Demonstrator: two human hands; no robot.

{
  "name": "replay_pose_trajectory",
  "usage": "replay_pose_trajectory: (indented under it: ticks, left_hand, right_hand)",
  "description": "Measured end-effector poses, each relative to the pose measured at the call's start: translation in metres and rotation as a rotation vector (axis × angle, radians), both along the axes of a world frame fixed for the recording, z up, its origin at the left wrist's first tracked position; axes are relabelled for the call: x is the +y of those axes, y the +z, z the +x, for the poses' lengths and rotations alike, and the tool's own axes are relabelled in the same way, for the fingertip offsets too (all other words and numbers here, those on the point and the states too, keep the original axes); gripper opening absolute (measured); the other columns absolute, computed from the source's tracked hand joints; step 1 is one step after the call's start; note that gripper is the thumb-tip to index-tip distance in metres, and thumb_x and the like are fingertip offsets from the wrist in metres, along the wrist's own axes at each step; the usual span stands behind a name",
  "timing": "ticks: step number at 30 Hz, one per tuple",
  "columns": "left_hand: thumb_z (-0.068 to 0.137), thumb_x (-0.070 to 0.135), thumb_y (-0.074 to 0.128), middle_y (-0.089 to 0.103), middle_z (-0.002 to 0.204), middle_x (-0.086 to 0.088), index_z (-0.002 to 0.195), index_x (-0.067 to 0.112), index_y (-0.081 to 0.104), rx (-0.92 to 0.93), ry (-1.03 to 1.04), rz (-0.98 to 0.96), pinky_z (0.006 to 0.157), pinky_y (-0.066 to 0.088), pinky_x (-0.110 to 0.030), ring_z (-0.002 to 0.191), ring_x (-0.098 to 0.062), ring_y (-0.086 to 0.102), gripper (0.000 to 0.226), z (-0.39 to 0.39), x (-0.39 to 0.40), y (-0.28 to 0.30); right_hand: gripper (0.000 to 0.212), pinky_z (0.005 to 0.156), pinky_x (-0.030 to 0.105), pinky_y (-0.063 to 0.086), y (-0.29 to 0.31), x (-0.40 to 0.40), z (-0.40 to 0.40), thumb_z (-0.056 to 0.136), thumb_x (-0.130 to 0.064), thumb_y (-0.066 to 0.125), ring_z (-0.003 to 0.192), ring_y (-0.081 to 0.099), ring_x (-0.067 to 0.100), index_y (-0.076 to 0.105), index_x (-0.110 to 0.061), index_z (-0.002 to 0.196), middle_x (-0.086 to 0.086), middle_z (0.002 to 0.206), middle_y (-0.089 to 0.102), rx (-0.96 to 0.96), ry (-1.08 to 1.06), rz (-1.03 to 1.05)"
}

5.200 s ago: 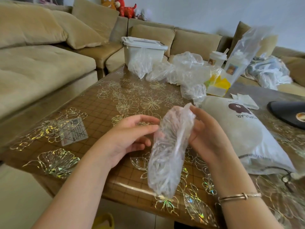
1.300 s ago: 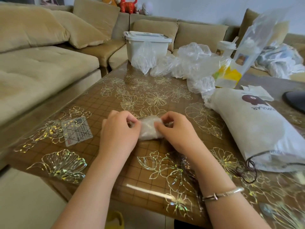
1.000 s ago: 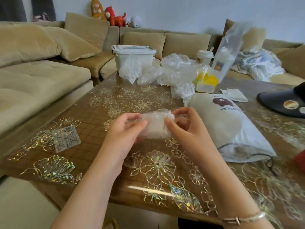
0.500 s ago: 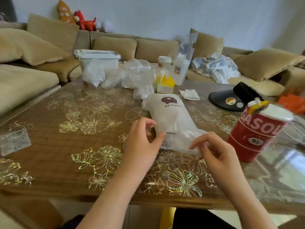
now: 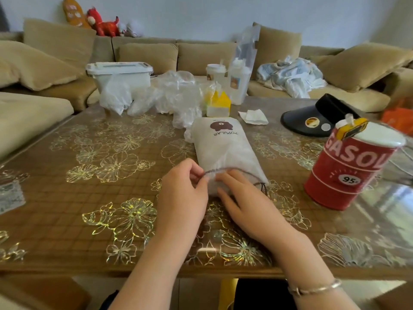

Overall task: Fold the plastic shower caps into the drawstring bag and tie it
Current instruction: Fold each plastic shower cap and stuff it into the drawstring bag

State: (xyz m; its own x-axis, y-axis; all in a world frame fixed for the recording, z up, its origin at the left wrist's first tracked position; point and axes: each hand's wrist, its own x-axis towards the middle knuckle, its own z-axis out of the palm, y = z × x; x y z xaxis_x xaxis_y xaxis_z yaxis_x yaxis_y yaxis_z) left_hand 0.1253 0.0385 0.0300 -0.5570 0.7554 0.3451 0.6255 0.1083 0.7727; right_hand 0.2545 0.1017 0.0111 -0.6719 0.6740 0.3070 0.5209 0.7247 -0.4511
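drawstring bag [image 5: 225, 148] flat on bench [image 5: 67, 198], mouth twd person | L hand [image 5: 182, 198] fingers pinch bag rim at mouth | R hand [image 5: 243, 202] fingers pushed into mouth, grip can't tell | loose shower caps [image 5: 176, 95] piled at far edge | red can [image 5: 348, 168] to R of bag

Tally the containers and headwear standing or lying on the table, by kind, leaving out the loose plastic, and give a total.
Drawstring bag: 1
Red can-shaped tin: 1
Black visor: 1
Lidded cups: 2
Yellow-and-white carton: 1
Total: 6
The white lidded bin seems to sit beyond the table edge, so it is not counted.
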Motion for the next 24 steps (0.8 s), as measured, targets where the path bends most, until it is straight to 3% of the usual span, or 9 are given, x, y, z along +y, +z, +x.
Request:
replay_pose_trajectory:
  ticks: [2,4,7,10,12,14,18,22,24]
  left_hand:
    - [0.089,0.018,0.069,0.064,0.076,0.009,0.076,0.022,0.061,0.018,-0.017,-0.025,0.064,0.053,-0.030,0.071,-0.007,0.060,0.015,-0.005,-0.002,0.001]
    - [0.088,0.017,0.070,0.065,0.075,0.010,0.075,0.022,0.061,0.020,-0.049,-0.054,0.068,0.055,-0.035,0.071,-0.008,0.061,0.016,-0.009,-0.003,0.002]
    - [0.087,0.017,0.071,0.064,0.074,0.010,0.073,0.023,0.061,0.018,-0.075,-0.084,0.070,0.055,-0.039,0.071,-0.009,0.061,0.018,-0.012,-0.004,0.000]
    - [0.088,0.018,0.071,0.063,0.075,0.010,0.074,0.023,0.060,0.007,-0.089,-0.090,0.066,0.054,-0.031,0.070,-0.006,0.059,0.018,-0.014,-0.004,-0.002]
    - [0.088,0.019,0.070,0.064,0.076,0.010,0.077,0.023,0.061,-0.003,-0.108,-0.091,0.064,0.052,-0.026,0.070,-0.006,0.059,0.015,-0.014,-0.004,-0.004]
    - [0.088,0.019,0.070,0.064,0.077,0.010,0.080,0.023,0.062,-0.008,-0.126,-0.093,0.062,0.049,-0.019,0.070,-0.005,0.059,0.012,-0.013,-0.003,-0.005]
    - [0.088,0.017,0.070,0.065,0.080,0.011,0.084,0.023,0.064,-0.040,-0.147,-0.073,0.063,0.045,-0.010,0.071,-0.005,0.060,0.009,-0.010,-0.004,-0.007]
    - [0.089,0.024,0.070,0.065,0.085,0.013,0.089,0.024,0.065,-0.067,-0.161,-0.065,0.059,0.044,-0.008,0.073,-0.003,0.061,0.005,-0.010,-0.011,-0.009]
    - [0.090,0.032,0.068,0.065,0.086,0.015,0.089,0.026,0.065,-0.075,-0.159,-0.054,0.060,0.043,-0.007,0.075,0.001,0.060,0.007,-0.013,-0.014,-0.008]
  right_hand:
    - [0.032,0.088,0.034,0.046,0.002,0.004,-0.008,0.104,-0.034,0.037,0.111,0.053,0.020,0.049,-0.023,0.132,0.000,0.123,0.054,-0.195,-0.067,0.060]
    - [0.033,0.083,0.035,0.041,0.006,0.006,-0.019,0.105,-0.037,0.033,0.107,0.056,0.025,0.055,-0.021,0.123,0.004,0.118,0.061,-0.297,-0.141,0.094]
    - [0.034,0.077,0.033,0.043,0.006,0.011,-0.031,0.104,-0.034,0.033,0.092,0.061,0.023,0.063,-0.019,0.107,0.003,0.106,0.068,-0.322,-0.180,0.114]
    - [0.030,0.086,0.038,0.049,0.003,0.013,-0.034,0.103,-0.028,0.036,0.093,0.061,0.023,0.063,-0.018,0.109,0.003,0.107,0.067,-0.319,-0.158,0.088]
    - [0.027,0.092,0.042,0.047,0.001,0.009,-0.028,0.102,-0.023,0.038,0.097,0.060,0.023,0.063,-0.018,0.110,0.003,0.108,0.066,-0.270,-0.133,0.036]
    - [0.032,0.097,0.042,0.045,0.000,0.002,-0.016,0.100,-0.016,0.039,0.107,0.057,0.024,0.060,-0.019,0.123,0.004,0.117,0.064,-0.213,-0.115,-0.004]
    - [0.054,0.103,0.029,0.040,0.000,-0.020,0.011,0.095,-0.002,0.044,0.125,0.049,0.018,0.050,-0.029,0.142,-0.004,0.140,0.053,-0.043,-0.117,0.013]
    - [0.048,0.082,0.024,0.047,0.001,-0.030,0.022,0.091,0.002,0.046,0.105,0.059,0.012,0.065,-0.025,0.127,-0.009,0.121,0.064,0.137,-0.175,0.028]
    - [0.040,0.082,0.029,0.050,0.003,-0.033,0.020,0.090,0.002,0.049,0.100,0.059,0.011,0.070,-0.020,0.116,-0.009,0.107,0.066,0.229,-0.188,0.043]
